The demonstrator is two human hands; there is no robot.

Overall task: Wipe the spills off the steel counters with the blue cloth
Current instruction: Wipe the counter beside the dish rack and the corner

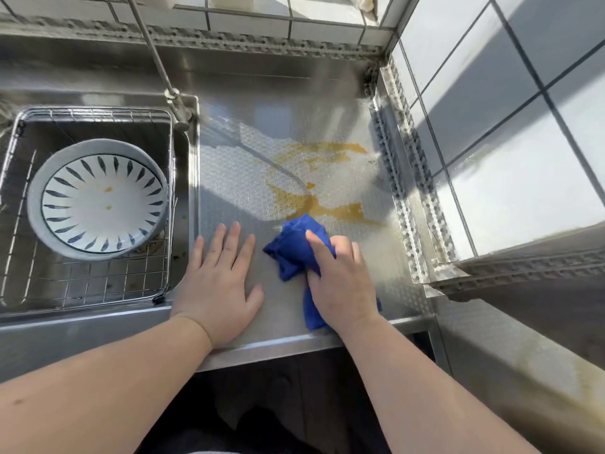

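Observation:
A crumpled blue cloth (292,245) lies on the textured steel counter (235,178), just below an orange-yellow spill (314,198) that spreads across the counter's middle and right. My right hand (340,280) presses down on the cloth, fingers curled over it, and part of the cloth sticks out under my wrist near the front edge. My left hand (219,283) rests flat on the bare counter to the cloth's left, fingers spread, holding nothing.
A sink on the left holds a wire basket (98,283) with a white, blue-patterned bowl (98,198) in it. A thin faucet pipe (154,54) rises at the sink's corner. Tiled walls (510,126) close the back and right. A lower steel surface (523,355) lies at the right.

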